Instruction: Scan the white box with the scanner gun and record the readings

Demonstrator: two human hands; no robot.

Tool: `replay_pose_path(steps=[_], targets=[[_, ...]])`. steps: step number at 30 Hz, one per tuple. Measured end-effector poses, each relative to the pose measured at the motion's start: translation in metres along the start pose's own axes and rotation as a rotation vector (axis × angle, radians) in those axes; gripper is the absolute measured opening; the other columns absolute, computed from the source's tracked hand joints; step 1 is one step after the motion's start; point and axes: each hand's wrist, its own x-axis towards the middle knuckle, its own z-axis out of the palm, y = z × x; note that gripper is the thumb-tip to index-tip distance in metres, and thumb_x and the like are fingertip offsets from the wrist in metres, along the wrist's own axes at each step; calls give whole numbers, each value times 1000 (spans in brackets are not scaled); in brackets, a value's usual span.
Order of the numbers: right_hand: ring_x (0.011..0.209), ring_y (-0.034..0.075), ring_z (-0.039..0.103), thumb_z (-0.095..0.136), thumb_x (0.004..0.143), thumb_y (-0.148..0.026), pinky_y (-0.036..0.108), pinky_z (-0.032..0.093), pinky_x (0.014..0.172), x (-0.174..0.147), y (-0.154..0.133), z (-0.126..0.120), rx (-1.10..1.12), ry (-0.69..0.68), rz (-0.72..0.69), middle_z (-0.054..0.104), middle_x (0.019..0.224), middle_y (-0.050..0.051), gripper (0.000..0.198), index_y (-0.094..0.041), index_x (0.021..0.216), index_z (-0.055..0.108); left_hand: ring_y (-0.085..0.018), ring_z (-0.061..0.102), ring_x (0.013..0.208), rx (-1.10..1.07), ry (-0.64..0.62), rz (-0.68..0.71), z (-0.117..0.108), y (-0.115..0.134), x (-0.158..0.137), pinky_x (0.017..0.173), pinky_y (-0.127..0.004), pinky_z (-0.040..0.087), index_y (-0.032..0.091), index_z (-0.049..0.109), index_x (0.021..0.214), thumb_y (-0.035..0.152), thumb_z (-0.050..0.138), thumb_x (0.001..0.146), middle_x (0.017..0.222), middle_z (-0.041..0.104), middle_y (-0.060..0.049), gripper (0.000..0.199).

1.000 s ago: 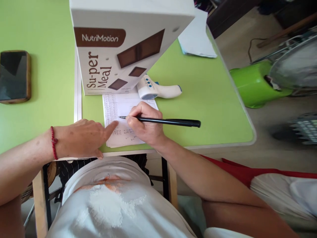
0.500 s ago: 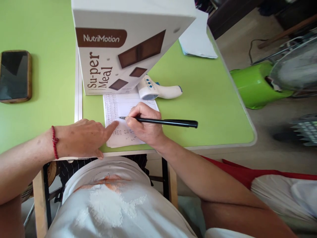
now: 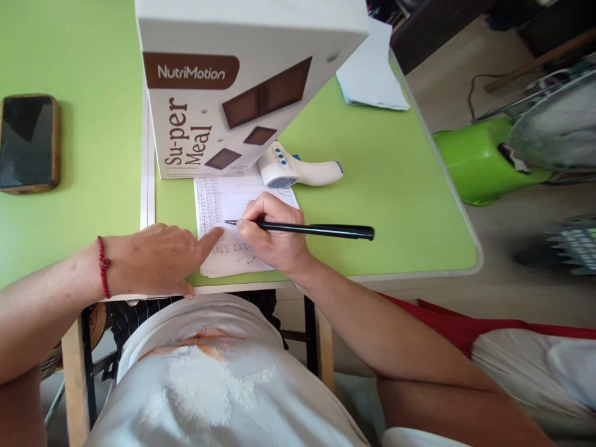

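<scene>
A black pen (image 3: 333, 231) is gripped in my right hand (image 3: 274, 236), its tip at the handwriting on a sheet of white paper (image 3: 249, 261). Rows of small marks run down the paper's left side, with a few short lines lower down. My left hand (image 3: 153, 259) rests at the table's near edge, holding nothing, its index finger stretched onto the paper just below the pen tip. A white infrared thermometer (image 3: 298, 171) lies over the paper's far right corner. Behind the paper stands a white NutriMotion box (image 3: 195, 118), which meets the paper's far edge.
The green table (image 3: 386, 186) carries a phone (image 3: 28, 143) in a brown case at the left. Folded papers (image 3: 375, 68) lie at its far right. Beyond the right edge are a green bin (image 3: 484, 161) and a fan (image 3: 554, 124) on the floor.
The pen and my right hand have shifted very slightly to the right. My left hand stays in the same place.
</scene>
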Motion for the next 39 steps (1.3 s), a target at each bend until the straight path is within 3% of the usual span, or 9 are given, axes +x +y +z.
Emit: replay_pose_path(steps=[5, 9, 13, 20, 23, 27, 32, 35, 39], targets=[[47, 9, 41, 54, 73, -18, 25, 34, 47, -2, 1, -1, -34, 52, -58, 46, 52, -8, 16, -24, 65, 42, -32, 72, 77, 7, 5, 3, 1, 1, 1, 57, -32, 38, 9, 27, 156, 40, 73, 91, 82, 72, -10, 85], [52, 9, 47, 57, 78, -16, 26, 41, 51, -2, -1, -3, -156, 127, -201, 52, 61, -7, 12, -24, 74, 50, -33, 72, 78, 19, 15, 4, 2, -1, 0, 59, -32, 39, 8, 27, 156, 41, 73, 92, 83, 73, -11, 86], [62, 12, 58, 55, 81, -10, 27, 48, 57, -1, -6, -15, -313, 67, -348, 62, 74, -2, 15, -23, 83, 62, -33, 71, 75, 36, 16, 22, 3, -2, -1, 60, -33, 39, 7, 24, 158, 43, 72, 92, 81, 72, -11, 89], [67, 17, 65, 58, 81, -10, 28, 46, 56, -6, -9, -70, -875, -10, -232, 72, 76, 5, 17, -19, 81, 73, -30, 69, 73, 4, 8, 25, 0, -7, -1, 61, -32, 39, 8, 24, 158, 41, 72, 92, 79, 70, -8, 88], [70, 19, 65, 59, 80, -11, 28, 39, 53, -8, -8, -90, -1084, -100, -48, 74, 77, 6, 17, -19, 80, 74, -29, 67, 73, -20, 10, 48, 0, -11, -1, 62, -31, 39, 9, 25, 159, 41, 71, 92, 77, 68, -7, 87], [77, 23, 66, 60, 83, -12, 30, 38, 54, -5, -3, -100, -1160, -184, 176, 76, 86, 11, 19, -17, 88, 77, -24, 64, 65, -84, 30, 79, 0, -19, -1, 57, -29, 36, 12, 33, 157, 40, 72, 91, 68, 64, -1, 82], [85, 28, 68, 57, 84, -14, 33, 43, 57, -3, 9, -99, -1120, -265, 244, 76, 96, 14, 23, -16, 94, 78, -16, 61, 56, -314, 50, 45, -9, -38, -7, 55, -25, 38, 21, 62, 136, 37, 75, 86, 62, 64, 5, 54], [87, 29, 69, 55, 85, -16, 36, 48, 61, 1, 12, -98, -1101, -222, 226, 76, 97, 13, 23, -18, 94, 76, -17, 64, 61, -346, 172, -76, -17, -60, -14, 62, -27, 43, 21, 72, 115, 46, 71, 83, 67, 67, 2, 41], [98, 34, 68, 58, 82, -18, 44, 55, 74, 19, 11, -97, -1057, -140, 194, 72, 104, 19, 26, -12, 103, 72, -27, 68, 75, -180, 342, -429, -22, -93, -22, 73, -36, 46, 19, 72, 93, 60, 64, 83, 75, 71, -5, 43]])
